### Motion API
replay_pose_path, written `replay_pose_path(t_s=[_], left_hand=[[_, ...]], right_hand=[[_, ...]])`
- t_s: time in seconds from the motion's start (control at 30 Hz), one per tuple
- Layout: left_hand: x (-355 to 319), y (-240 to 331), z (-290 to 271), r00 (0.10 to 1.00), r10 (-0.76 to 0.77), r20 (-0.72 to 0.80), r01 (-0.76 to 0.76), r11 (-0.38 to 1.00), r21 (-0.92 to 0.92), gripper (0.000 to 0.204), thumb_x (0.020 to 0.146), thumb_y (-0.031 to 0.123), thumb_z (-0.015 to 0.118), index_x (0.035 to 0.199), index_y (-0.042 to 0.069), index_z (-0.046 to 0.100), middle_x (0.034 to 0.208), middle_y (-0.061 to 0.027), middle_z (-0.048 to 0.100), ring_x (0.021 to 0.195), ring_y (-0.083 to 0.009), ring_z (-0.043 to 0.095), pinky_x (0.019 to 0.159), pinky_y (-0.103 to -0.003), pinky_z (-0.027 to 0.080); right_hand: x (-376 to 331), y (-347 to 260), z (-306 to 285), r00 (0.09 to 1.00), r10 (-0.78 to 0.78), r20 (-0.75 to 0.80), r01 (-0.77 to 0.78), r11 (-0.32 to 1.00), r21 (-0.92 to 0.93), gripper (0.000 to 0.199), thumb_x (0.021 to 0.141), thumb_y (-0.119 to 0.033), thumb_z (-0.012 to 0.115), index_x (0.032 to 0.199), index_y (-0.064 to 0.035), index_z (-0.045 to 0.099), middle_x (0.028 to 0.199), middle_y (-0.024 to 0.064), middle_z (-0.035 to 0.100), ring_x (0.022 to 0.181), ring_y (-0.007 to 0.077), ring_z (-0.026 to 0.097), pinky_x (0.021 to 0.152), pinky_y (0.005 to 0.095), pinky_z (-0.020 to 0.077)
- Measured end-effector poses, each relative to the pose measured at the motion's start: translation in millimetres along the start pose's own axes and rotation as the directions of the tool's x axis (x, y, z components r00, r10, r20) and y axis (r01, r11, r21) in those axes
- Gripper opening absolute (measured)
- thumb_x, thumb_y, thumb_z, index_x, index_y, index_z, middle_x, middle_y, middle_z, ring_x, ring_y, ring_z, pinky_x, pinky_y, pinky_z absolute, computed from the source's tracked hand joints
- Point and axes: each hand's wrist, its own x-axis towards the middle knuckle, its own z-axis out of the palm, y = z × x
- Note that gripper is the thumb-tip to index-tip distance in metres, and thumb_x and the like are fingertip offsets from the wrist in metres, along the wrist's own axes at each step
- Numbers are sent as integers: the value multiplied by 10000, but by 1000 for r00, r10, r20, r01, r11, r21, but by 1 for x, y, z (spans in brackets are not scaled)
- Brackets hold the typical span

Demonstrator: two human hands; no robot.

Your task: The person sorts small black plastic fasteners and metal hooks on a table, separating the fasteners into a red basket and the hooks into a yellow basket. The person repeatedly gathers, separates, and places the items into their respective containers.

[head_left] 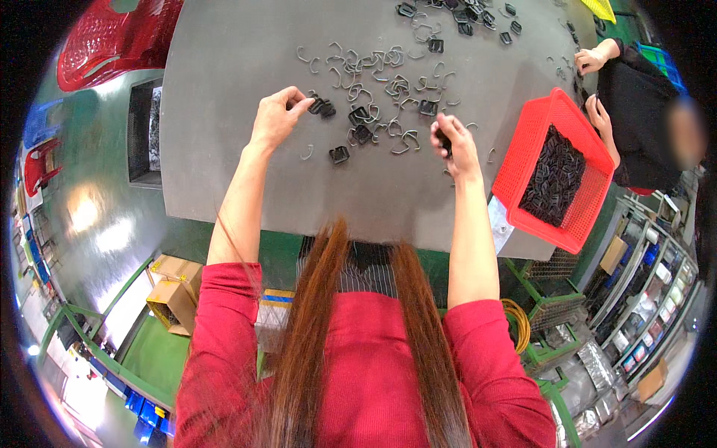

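My left hand (281,118) reaches over the grey table in a pinch, its fingertips on small black plastic buckles (323,107). Farther right, my right hand (456,145) is curled round black buckles (444,142), mostly hidden by the fingers; how many I cannot tell. Between the hands lie scattered bent metal wire hooks (396,85). Among these hooks are several loose black buckles, one of them a square buckle (339,154) nearest to me.
A red plastic basket (515,149) full of black buckles (554,175) stands at the table's right edge. Another person's hands (595,58) work beyond it. More buckles (464,28) lie at the far side. A red chair (112,45) stands off the table's left.
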Motion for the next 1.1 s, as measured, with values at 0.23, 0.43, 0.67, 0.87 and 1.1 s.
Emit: replay_pose_path(t_s=[0.23,0.43,0.67,0.87,1.1], left_hand=[[-14,13,-16,911,178,371,301,324,-897,245,903,300,553,950,62,586,921,-73,623,708,-129,615,441,-182,444],[-1,15,35,920,-153,361,389,476,-789,225,870,313,621,914,92,626,846,-20,645,653,-66,573,466,-191,376],[-3,20,91,979,-125,-162,144,983,112,345,721,342,748,917,81,637,678,-66,616,635,-179,599,595,-309,465],[4,27,53,985,-173,22,172,984,46,205,752,226,711,840,47,663,682,-30,624,632,-105,554,600,-279,449],[-1,4,17,973,-205,109,216,971,-102,224,761,228,695,876,36,678,704,-34,624,674,-94,558,631,-258,448]], right_hand=[[45,6,12,848,-440,-296,-50,489,-871,337,697,-358,737,847,-70,646,763,93,656,674,196,591,667,316,462],[13,-3,-9,992,-14,124,-13,976,217,152,831,-207,672,888,-99,582,682,-26,532,564,70,476,420,185,312],[5,2,16,999,12,47,-24,962,273,132,830,-137,665,910,-130,560,769,-22,560,660,75,557,431,171,371],[32,12,55,913,-327,-242,-99,398,-912,426,664,-350,764,951,-69,621,926,133,665,904,297,633,777,397,484],[20,12,21,981,152,125,-138,984,-111,262,764,-233,715,946,-81,604,827,49,639,732,121,611,489,228,439]])
